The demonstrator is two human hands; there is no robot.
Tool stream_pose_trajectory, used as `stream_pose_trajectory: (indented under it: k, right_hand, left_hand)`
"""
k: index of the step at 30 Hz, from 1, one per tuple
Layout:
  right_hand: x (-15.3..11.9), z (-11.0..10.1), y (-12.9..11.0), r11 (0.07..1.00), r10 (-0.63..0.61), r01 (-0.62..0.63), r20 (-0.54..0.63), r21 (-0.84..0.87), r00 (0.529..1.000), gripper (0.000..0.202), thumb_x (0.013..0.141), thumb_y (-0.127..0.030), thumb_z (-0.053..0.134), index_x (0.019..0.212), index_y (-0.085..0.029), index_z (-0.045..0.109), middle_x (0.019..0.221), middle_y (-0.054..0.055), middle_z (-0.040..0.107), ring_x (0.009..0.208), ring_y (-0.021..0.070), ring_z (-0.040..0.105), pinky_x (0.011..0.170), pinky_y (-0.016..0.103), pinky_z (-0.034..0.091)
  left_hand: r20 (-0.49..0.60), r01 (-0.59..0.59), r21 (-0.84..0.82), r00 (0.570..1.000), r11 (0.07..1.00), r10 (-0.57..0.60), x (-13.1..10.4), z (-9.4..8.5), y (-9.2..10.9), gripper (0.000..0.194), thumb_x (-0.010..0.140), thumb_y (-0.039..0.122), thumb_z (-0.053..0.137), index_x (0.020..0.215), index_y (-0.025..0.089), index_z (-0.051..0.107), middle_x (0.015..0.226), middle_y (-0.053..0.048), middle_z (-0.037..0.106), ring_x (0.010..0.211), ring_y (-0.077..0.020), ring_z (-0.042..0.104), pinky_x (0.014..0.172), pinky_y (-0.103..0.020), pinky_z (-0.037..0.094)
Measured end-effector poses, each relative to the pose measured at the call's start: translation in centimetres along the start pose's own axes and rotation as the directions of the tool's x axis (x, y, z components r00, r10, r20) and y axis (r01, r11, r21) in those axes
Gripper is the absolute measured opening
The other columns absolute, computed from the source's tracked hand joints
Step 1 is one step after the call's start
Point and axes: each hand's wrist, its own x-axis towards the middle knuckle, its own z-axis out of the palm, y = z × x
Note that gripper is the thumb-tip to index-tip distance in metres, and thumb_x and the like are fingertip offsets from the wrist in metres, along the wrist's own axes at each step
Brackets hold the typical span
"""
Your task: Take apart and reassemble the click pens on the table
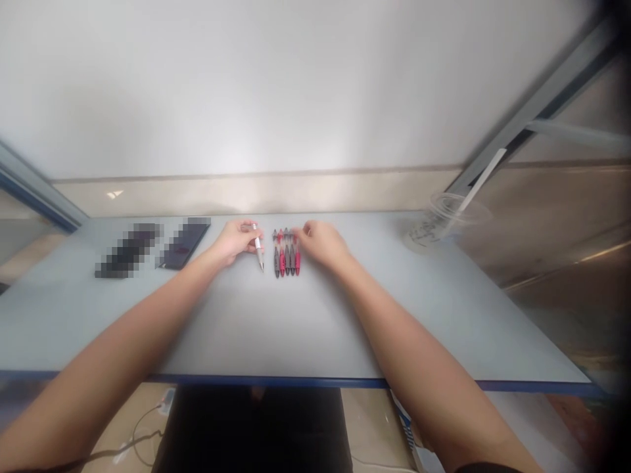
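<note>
Row of pens (287, 261): five, three grey, two red, side by side
White pen (259, 251): one, at 9 o'clock of the row, tip towards 6
Dark flat slabs (190, 246): two, farther out at 9
Clear cup (422, 230): one, with straw (486, 177), at 3
Table (320, 335): pale grey, blue-edged; white wall (296, 79) at 12
Left hand (236, 240): in from 7, thumb and fingers closed on the white pen
Right hand (323, 243): in from 4, fingers curled at the end red pen (298, 263); cannot tell whether gripping
</note>
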Motion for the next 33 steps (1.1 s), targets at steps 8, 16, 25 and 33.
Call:
stream_pose_trajectory:
  k: [8,16,25,33]
  right_hand:
    - [-0.6,-1.0,-0.4,0.977,0.003,0.041,0.208,-0.208,0.978,0.037,0.100,-0.045,0.046,0.086,-0.018,0.068,0.086,0.016,0.072,0.075,0.0255,0.064,0.062,0.034,0.038]
    - [-1.6,-2.2,-1.5,0.969,-0.026,0.132,0.444,-0.208,0.896,0.027,0.095,-0.036,0.056,0.079,-0.019,0.069,0.080,0.009,0.073,0.069,0.0207,0.065,0.062,0.030,0.042]
    - [-2.2,-2.5,-1.9,0.963,-0.076,0.208,0.566,-0.171,0.821,0.010,0.088,-0.024,0.058,0.081,-0.021,0.064,0.080,0.004,0.072,0.070,0.0190,0.063,0.061,0.029,0.042]
    - [-2.4,-2.6,-2.1,0.955,-0.063,0.209,0.550,-0.208,0.833,0.013,0.087,-0.025,0.059,0.076,-0.021,0.063,0.077,0.005,0.069,0.064,0.0191,0.060,0.059,0.030,0.041]
  left_hand:
    - [0.041,-0.028,0.076,0.999,0.997,0.025,0.3,0.4,0.3,0.023,0.093,0.008,0.070,0.110,0.014,0.057,0.077,-0.002,0.069,0.053,-0.0168,0.069,0.067,-0.039,0.062]
    - [0.058,-0.058,0.169,0.997,0.984,0.049,0.8,0.7,0.2,0.028,0.090,0.014,0.076,0.114,0.013,0.061,0.086,-0.005,0.072,0.051,-0.0161,0.070,0.061,-0.031,0.058]
    - [0.046,-0.042,0.152,0.998,0.987,0.036,-0.1,1.3,0.7,0.019,0.096,0.014,0.068,0.113,0.013,0.061,0.095,-0.008,0.073,0.063,-0.0148,0.072,0.062,-0.029,0.061]
    - [0.001,-0.059,0.139,0.998,0.988,0.060,0.5,1.5,0.2,0.016,0.096,0.012,0.067,0.109,0.015,0.058,0.083,-0.003,0.069,0.058,-0.0133,0.069,0.061,-0.030,0.061]
